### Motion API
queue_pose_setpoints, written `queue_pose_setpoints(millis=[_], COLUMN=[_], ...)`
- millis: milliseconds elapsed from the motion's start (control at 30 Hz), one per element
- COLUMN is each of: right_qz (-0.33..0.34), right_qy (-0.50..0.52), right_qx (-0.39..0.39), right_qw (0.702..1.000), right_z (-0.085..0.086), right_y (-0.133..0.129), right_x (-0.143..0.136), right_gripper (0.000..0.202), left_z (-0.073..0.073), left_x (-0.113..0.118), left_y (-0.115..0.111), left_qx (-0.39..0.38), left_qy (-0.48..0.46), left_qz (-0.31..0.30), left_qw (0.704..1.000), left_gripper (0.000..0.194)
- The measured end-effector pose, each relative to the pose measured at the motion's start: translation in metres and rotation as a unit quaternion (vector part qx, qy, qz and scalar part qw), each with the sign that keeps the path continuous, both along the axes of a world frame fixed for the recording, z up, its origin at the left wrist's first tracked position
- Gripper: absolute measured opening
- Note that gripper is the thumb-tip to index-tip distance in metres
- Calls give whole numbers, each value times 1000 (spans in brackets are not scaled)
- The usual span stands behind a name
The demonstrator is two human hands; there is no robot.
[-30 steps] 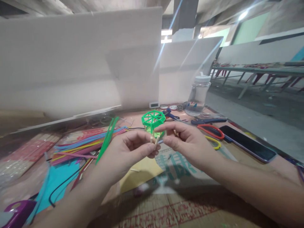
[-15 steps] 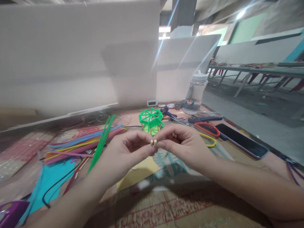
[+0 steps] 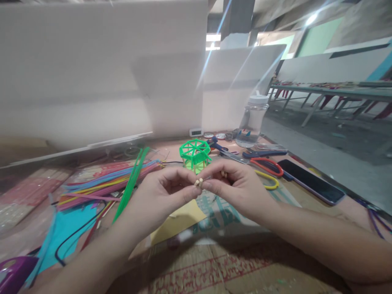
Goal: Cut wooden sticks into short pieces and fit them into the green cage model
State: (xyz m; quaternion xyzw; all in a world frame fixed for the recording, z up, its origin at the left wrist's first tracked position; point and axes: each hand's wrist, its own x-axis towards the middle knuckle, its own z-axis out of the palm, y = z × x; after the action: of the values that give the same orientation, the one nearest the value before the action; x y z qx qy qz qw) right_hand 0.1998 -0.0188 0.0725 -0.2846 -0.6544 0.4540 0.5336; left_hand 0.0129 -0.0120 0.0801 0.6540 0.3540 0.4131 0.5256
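Note:
My left hand and my right hand meet at the middle of the view, thumbs and forefingers pinched on a few short wooden sticks. Only the pale round ends of these sticks show. More pale stick ends peek out from under the curled fingers of my right hand. Just behind the hands stands a small green wheel-shaped frame with spokes, on thin uprights over a lighter green base. A yellow paper sheet lies below my left hand.
Bundled coloured pipe cleaners, green strips and bagged sticks lie left. A purple tool is at the lower left. Scissors, a phone and a water bottle sit right. A white panel rises behind.
The stick ends between my fingertips have turned slightly, from side by side to a closer, skewed cluster. Both hands stay in nearly the same place.

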Motion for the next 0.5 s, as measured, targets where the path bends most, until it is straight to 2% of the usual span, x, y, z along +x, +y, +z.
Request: queue_pose_setpoints(millis=[133, 233, 300, 400, 500], right_qz=[14, 63, 105, 170, 205], right_qy=[4, 35, 64, 98, 108], right_qx=[-17, -67, -136, -247, -284], right_qw=[1000, 995, 983, 949, 931], right_z=[-3, -6, -8, -10, -11], right_y=[3, 5, 8, 12, 14], right_x=[0, -1, -1, 1, 1], right_gripper=[5, 17, 27, 33, 35], left_z=[-2, -3, -6, -9, -12], left_x=[1, 3, 5, 6, 6], left_y=[2, 2, 3, 4, 5], left_qx=[-6, -34, -55, -73, -82], left_qy=[-8, -2, 0, -10, -29], left_qz=[2, 2, 1, -10, -19], left_qw=[1000, 999, 998, 997, 996], left_gripper=[10, 11, 13, 15, 16])
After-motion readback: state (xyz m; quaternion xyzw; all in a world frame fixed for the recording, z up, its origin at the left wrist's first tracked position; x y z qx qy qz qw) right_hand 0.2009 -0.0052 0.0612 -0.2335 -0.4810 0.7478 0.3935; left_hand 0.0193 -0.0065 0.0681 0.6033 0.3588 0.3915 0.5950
